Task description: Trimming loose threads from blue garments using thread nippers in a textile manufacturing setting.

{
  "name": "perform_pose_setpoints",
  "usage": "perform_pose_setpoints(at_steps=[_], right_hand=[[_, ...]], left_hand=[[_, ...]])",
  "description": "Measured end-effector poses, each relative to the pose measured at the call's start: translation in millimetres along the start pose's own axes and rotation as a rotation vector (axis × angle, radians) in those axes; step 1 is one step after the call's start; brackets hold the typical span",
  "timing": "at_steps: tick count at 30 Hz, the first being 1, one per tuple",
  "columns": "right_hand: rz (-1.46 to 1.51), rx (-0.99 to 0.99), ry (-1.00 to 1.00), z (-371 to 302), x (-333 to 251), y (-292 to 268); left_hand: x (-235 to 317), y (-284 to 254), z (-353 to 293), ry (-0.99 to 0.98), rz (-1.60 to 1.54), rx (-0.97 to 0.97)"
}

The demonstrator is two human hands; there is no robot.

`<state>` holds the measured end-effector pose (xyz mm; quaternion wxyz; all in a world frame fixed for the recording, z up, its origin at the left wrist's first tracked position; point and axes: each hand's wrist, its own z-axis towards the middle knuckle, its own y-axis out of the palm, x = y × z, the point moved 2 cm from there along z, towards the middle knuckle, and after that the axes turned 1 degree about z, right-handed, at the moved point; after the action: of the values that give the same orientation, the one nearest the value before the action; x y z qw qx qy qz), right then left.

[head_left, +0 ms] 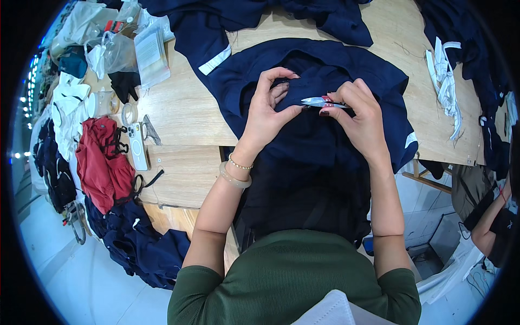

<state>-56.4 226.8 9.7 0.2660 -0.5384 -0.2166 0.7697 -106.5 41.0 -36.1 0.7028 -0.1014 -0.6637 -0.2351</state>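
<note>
A dark navy garment [309, 143] lies bunched in front of me, spilling over the near edge of the table. My left hand [271, 100] is closed on a fold of it, fingers curled in and thumb stretched toward the right. In my right hand [357, 111] is a small pair of thread snips [319, 101] with pale metal blades and red on the handle. Their tips point left, close to my left thumb, above the cloth. Whether a thread lies between the blades is too small to tell.
More navy garments [346, 21] lie at the far side. White fabric strips [445, 81] are to the right. At left are a phone [138, 146], a tape roll [129, 112], a red cloth item [103, 162] and plastic bags [120, 51]. Another person's arm [490, 222] shows at far right.
</note>
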Motion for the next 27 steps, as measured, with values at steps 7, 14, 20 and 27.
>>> perform_pose_setpoints(at_steps=[7, 14, 20, 27], right_hand=[[0.008, -0.008, 0.002, 1, -2, 4], [0.111, 0.047, 0.138, -8, 8, 0], [0.155, 0.07, 0.166, -10, 7, 7], [0.089, 0.076, 0.07, -5, 6, 15]], left_hand=[[0, 0, 0, -0.032, 0.02, 0.012], [-2, -1, 0, -0.011, -0.067, 0.003], [-3, -2, 1, 0.011, -0.095, 0.005], [-5, -2, 0, 0.026, -0.087, -0.003]])
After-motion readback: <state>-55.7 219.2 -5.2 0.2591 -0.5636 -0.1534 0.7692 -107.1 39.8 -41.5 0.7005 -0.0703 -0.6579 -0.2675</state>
